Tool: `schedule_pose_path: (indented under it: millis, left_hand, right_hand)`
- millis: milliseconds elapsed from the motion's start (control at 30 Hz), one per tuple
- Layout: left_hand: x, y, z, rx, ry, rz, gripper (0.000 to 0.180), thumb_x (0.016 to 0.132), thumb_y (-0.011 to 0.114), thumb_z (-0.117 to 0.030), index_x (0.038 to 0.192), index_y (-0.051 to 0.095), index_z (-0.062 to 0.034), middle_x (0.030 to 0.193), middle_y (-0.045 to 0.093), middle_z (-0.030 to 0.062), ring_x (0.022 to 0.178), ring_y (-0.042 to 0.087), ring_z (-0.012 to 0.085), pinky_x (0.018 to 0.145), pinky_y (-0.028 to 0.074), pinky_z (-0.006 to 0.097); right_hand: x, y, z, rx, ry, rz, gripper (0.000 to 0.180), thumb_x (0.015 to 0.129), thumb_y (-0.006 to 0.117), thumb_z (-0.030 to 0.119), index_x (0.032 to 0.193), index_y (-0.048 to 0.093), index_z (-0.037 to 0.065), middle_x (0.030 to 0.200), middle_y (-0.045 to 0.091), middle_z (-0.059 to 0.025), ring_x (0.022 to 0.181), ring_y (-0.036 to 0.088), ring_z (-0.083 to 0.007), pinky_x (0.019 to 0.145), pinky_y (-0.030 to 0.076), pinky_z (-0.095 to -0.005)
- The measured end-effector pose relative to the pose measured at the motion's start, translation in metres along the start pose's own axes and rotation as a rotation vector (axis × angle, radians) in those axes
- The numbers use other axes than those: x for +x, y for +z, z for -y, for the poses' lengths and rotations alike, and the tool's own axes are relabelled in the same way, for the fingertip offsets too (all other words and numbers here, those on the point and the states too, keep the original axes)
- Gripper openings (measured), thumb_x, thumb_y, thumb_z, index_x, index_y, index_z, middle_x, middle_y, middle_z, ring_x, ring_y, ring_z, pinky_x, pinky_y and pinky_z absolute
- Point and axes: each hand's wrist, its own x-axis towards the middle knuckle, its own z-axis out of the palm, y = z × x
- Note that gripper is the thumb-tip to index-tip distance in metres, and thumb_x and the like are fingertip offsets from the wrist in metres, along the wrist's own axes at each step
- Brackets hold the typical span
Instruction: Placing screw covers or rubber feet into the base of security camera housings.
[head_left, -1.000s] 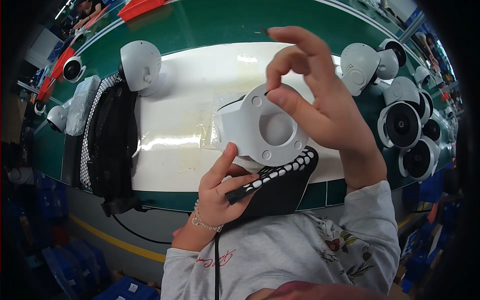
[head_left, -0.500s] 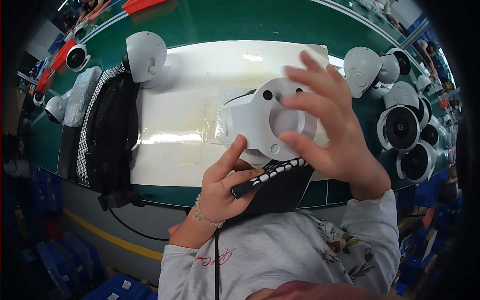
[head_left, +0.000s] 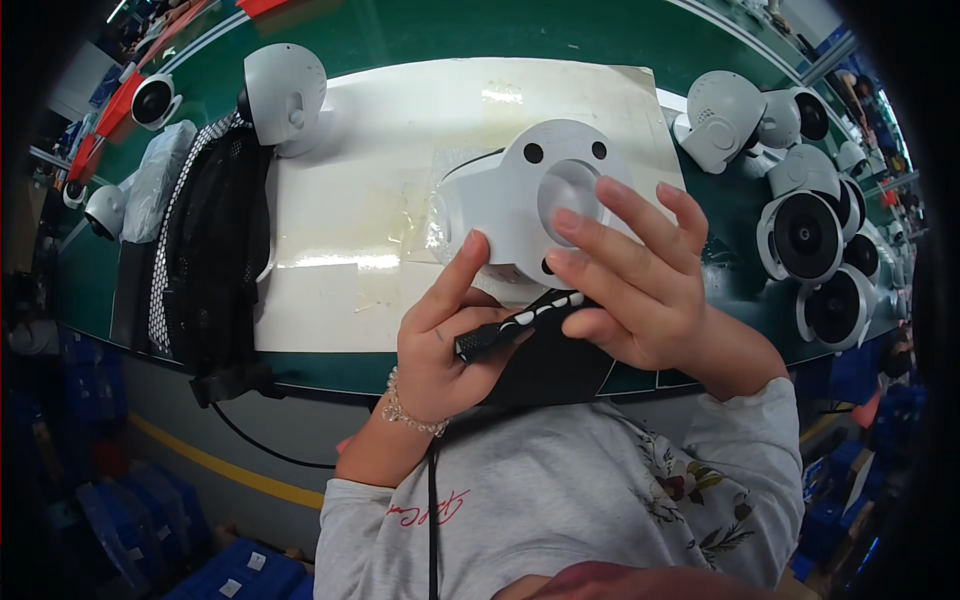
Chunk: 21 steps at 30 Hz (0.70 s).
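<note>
Far left: 2 small white cameras (head_left: 152, 100) on the green table (head_left: 420, 40), with a clear plastic bag (head_left: 150, 185) just beside them. Next, a black mesh pouch (head_left: 205, 260) lies along the left edge of the white mat (head_left: 360, 230); a black cable (head_left: 265, 450) hangs off the table edge below it. White dome camera (head_left: 285, 95) stands at the mat's top-left corner.

Centre: left hand (head_left: 445, 340), grip clamped on a black tool with white markings (head_left: 520, 325), index finger up against the white camera body (head_left: 520, 205). That body is held above the mat, round base facing up.

Right hand (head_left: 640, 290): grip closed loosely on the camera body, fingertips (head_left: 570, 222) spread over its base, palm side also touching the tool.

Far right: cluster of white dome cameras (head_left: 800, 235) on the table, black lenses showing.
</note>
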Motion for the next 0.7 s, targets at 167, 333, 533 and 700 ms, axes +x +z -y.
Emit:
schedule_pose_path:
  millis: [167, 333, 533, 700]
  left_hand:
    - [0.000, -0.002, -0.002, 0.029, 0.006, 0.038, 0.018, 0.062, 0.067, 0.004, 0.078, 0.061, 0.0015, 0.129, 0.038, 0.0215, 0.064, 0.060, 0.0146, 0.062, 0.048, 0.024]
    - [0.001, -0.003, -0.005, 0.026, -0.030, 0.012, 0.019, 0.060, 0.068, 0.006, 0.076, 0.059, 0.0020, 0.128, 0.038, 0.0232, 0.065, 0.061, 0.0162, 0.063, 0.049, 0.025]
    - [0.000, -0.001, -0.006, 0.050, -0.049, 0.002, 0.018, 0.060, 0.070, 0.004, 0.072, 0.056, 0.0031, 0.129, 0.036, 0.0236, 0.068, 0.061, 0.0181, 0.067, 0.048, 0.026]
    - [-0.002, 0.000, -0.004, 0.043, -0.079, -0.013, 0.015, 0.062, 0.070, 0.001, 0.068, 0.057, 0.0037, 0.131, 0.033, 0.0228, 0.070, 0.061, 0.0187, 0.069, 0.047, 0.027]
  right_hand:
    - [-0.003, 0.005, 0.007, 0.028, 0.037, -0.186, 0.021, 0.074, 0.062, 0.029, 0.079, 0.064, 0.009, 0.112, 0.055, -0.0071, 0.114, 0.041, -0.0311, 0.095, 0.024, -0.0432]
    - [-0.013, 0.010, 0.002, 0.017, -0.246, -0.212, 0.016, 0.070, 0.066, 0.017, 0.084, 0.061, 0.010, 0.113, 0.051, -0.0098, 0.116, 0.039, -0.0324, 0.094, 0.026, -0.0428]
    - [-0.017, 0.005, -0.025, 0.494, 0.376, -0.123, 0.009, 0.073, 0.062, 0.010, 0.081, 0.060, 0.007, 0.121, 0.045, -0.0127, 0.120, 0.032, -0.0288, 0.093, 0.031, -0.0389]
    - [-0.025, 0.001, -0.021, 0.347, 0.312, -0.085, 0.014, 0.079, 0.058, 0.019, 0.082, 0.061, 0.006, 0.119, 0.048, -0.0137, 0.119, 0.034, -0.0339, 0.097, 0.024, -0.0421]
